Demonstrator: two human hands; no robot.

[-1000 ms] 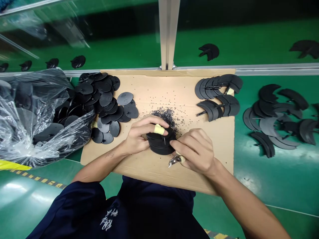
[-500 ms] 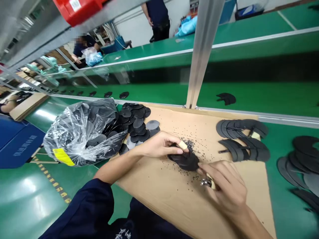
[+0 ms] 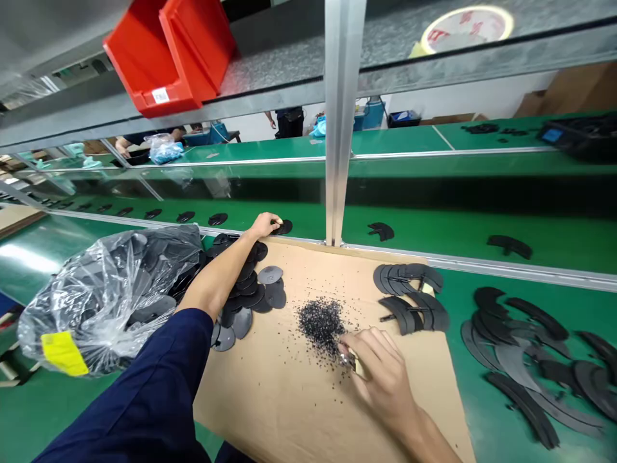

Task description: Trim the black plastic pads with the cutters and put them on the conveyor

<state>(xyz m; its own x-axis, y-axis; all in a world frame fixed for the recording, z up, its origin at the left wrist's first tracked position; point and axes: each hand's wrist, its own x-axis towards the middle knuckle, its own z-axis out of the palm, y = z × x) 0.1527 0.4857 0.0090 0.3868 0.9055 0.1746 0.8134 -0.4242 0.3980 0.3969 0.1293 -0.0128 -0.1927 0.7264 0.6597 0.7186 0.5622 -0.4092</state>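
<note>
Reaching to the far side, my left hand [image 3: 267, 225] has its fingers closed at the edge of a round black part [image 3: 285, 227] on the green conveyor belt [image 3: 308, 218]. A pale cover is on a fingertip. My right hand [image 3: 380, 370] is closed by a heap of tiny black pieces [image 3: 321, 321] on the cardboard sheet [image 3: 270, 386]. A small shiny metal object [image 3: 346, 360] shows between its fingers; its kind is unclear. Black discs [image 3: 250, 289] lie loosely piled under my left forearm. Curved black parts [image 3: 409, 296] sit in two rows on the cardboard's right side.
A clear plastic bag [image 3: 110, 296] of discs stands at left. More curved black parts [image 3: 535, 366] lie at right. An aluminium post [image 3: 337, 128] rises behind the cardboard. A shelf overhead bears a red bin [image 3: 168, 58] and a tape roll [image 3: 467, 29]. Two people are partly visible beyond.
My left hand has gone from above the tiny pieces to the belt with the black part. My right hand stays near the heap with the metal object. The view has tilted up.
</note>
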